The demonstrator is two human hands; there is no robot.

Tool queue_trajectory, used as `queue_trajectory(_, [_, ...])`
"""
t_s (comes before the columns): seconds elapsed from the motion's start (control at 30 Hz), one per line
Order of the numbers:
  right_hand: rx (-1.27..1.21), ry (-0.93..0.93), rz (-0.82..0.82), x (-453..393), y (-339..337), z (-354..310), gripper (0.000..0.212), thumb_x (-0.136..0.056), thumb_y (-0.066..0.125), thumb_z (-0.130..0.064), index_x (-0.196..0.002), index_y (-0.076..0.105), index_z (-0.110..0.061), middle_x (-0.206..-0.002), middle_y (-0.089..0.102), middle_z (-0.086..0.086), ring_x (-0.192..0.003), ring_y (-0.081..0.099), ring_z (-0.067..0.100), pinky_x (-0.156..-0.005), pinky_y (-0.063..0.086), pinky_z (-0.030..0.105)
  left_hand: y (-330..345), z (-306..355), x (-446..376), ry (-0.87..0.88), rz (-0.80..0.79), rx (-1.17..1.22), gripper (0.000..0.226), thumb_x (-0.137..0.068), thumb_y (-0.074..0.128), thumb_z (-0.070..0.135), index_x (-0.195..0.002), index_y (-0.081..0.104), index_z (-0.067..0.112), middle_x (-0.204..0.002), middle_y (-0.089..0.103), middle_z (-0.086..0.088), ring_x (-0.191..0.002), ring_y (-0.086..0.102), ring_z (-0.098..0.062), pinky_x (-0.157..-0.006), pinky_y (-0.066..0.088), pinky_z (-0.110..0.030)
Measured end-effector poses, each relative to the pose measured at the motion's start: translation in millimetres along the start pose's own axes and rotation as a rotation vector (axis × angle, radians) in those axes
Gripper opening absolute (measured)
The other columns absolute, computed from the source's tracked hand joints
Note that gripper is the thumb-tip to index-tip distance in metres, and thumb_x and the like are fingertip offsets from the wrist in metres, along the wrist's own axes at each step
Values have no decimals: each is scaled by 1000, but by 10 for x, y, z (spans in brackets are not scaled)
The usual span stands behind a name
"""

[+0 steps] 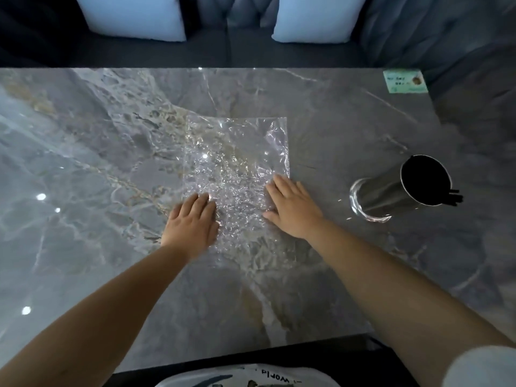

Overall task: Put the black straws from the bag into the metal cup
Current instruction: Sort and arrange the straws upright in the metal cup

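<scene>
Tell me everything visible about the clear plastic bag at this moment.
The clear plastic bag is a transparent, crinkled rectangle lying flat on the grey marble table, long side running away from the person. It looks empty; no straws show inside. The left hand and right hand press palm-down on its near half, fingers spread. It lies apart from the metal cup to its right.

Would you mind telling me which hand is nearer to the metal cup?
The right hand. It lies flat on the bag's right edge, with bare table between it and the cup to its right. The left hand presses the bag's left edge, farther away.
</scene>
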State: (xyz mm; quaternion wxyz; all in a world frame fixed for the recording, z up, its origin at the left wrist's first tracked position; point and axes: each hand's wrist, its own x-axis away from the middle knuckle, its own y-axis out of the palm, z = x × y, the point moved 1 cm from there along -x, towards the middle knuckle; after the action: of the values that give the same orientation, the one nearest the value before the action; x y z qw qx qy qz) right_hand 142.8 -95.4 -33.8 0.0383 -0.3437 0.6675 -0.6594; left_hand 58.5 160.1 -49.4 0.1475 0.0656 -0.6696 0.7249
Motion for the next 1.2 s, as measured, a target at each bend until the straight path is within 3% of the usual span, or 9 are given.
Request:
queue_trajectory(0.17, [-214,-13,179,630,-173,44,60,-96,46,-45,-144,35,-11,-154,32,11,-142,29,29,-117,26,46,-158,97,-9,18,-17,-14,66,-98,20,54,-151,20,17,-162,15,-9,-149,5,-28,-119,7,-49])
queue_trajectory(0.3, [-296,76,187,1320,-229,374,37,-94,54,-34,-124,59,-13,-127,59,7,-118,53,25,-98,40,34,-444,562,-106,113,66,82,66,-96,20,54,-146,37,14,-157,29,-12,-146,20,-32,-116,16,-51])
queue_trajectory(0.5, [-406,317,268,2090,-433,1310,17,-92,58,-32,-97,69,-20,-97,72,5,-91,65,27,-77,49,34,-835,1872,-316,255,109,385,52,-94,39,41,-129,57,7,-131,59,-15,-116,57,-37,-96,44,-43])
queue_trajectory(0.6, [-517,404,333,2280,-466,1773,17,-90,62,-35,-90,69,-20,-84,72,4,-78,65,22,-66,41,27,-927,2338,-332,262,110,520,47,-98,48,41,-136,51,13,-135,56,-10,-111,61,-29,-91,43,-34])
queue_trajectory(0.7, [-608,422,417,2386,-554,2300,12,-84,70,-33,-88,63,-24,-74,63,-7,-71,57,13,-64,35,22,-952,2808,-364,192,96,641,68,-90,55,53,-146,34,19,-144,47,-7,-90,66,-13,-88,39,-28])
queue_trajectory(0.77, [-634,343,449,2324,-674,2554,19,-81,73,-29,-92,58,-27,-72,57,-12,-67,54,8,-67,43,28,-940,3065,-424,128,79,722,90,-82,62,59,-152,19,22,-153,34,-9,-113,59,-20,-102,39,-36])
queue_trajectory(0.87, [-636,127,410,2134,-929,2736,26,-80,75,-23,-99,59,-27,-76,55,-12,-63,51,-4,-65,40,17,-943,3375,-518,-9,94,851,120,-65,66,69,-154,5,17,-160,16,-9,-147,19,-22,-117,25,-45])
queue_trajectory(1.0, [-394,-154,288,1824,-1212,2737,21,-76,77,-25,-94,67,-22,-78,54,-16,-69,54,-3,-63,35,8,-962,3597,-592,-114,158,887,127,-62,77,61,-154,2,15,-162,11,-8,-148,10,-19,-119,18,-41])
queue_trajectory(1.2, [-239,-324,204,1488,-1320,2506,13,-80,72,-35,-77,63,-26,-77,56,-12,-79,54,13,-76,45,37,-917,3693,-690,-149,186,1050,120,-65,85,46,-153,7,25,-157,24,-2,-143,26,-15,-115,27,-38])
